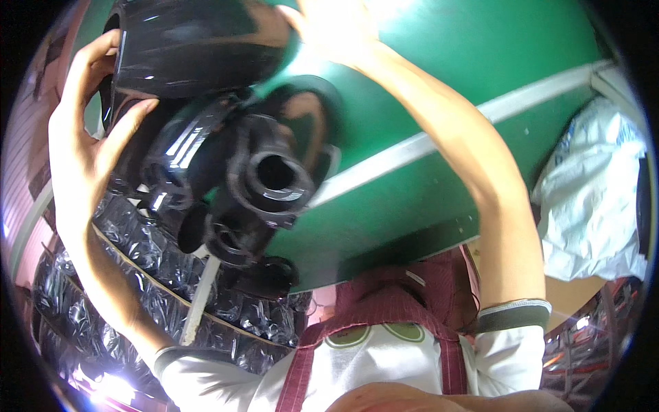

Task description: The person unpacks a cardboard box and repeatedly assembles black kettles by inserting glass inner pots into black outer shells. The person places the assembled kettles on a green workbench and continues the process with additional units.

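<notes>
Both hands are raised. Left hand (86, 130) grips a black part (226, 158). Right hand (336, 27) is overexposed; its grip cannot be determined.

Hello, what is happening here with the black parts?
A person holds glossy black moulded plastic parts up close over a green table. The left hand grips a large black part at its edge. The right hand reaches to the top of the cluster; its grip is washed out by glare. More black parts in clear wrapping lie below.
</notes>
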The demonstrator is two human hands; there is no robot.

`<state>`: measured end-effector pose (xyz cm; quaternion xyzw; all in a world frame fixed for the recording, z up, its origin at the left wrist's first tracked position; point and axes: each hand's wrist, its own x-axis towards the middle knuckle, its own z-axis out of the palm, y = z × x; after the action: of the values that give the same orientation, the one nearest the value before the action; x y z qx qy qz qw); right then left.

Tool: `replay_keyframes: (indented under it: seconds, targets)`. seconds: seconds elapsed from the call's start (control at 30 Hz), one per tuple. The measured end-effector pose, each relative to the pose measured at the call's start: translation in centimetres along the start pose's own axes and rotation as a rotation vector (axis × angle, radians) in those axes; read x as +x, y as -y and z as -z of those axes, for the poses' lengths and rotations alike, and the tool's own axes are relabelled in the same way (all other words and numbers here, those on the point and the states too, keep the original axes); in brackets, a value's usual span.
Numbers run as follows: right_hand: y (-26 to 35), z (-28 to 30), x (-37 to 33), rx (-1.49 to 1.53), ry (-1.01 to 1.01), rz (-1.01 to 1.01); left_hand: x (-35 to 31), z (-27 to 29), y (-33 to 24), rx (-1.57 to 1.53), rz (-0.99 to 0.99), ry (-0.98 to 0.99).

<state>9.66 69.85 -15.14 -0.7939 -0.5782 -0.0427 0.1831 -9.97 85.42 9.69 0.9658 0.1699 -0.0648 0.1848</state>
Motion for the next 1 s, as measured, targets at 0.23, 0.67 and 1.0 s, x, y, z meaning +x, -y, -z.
replay_keyframes:
  seconds: [0.23, 0.67, 1.0]
  targets:
    - [-2.3, 0.8, 0.4, 0.161, 0.204, -0.103, 2.5, -0.5, -7.2, 0.177, 0.188, 0.268]
    - [-7.6, 37.7, -15.5, 0.140, 0.412, 0.268, 2.5, -2.9, -33.0, -0.226, -0.270, -0.572]
    - [-19.9, 61.1, -58.7, 0.163, 0.039, -0.921, 11.3, -15.5, -60.5, -0.401, -0.758, -0.114]
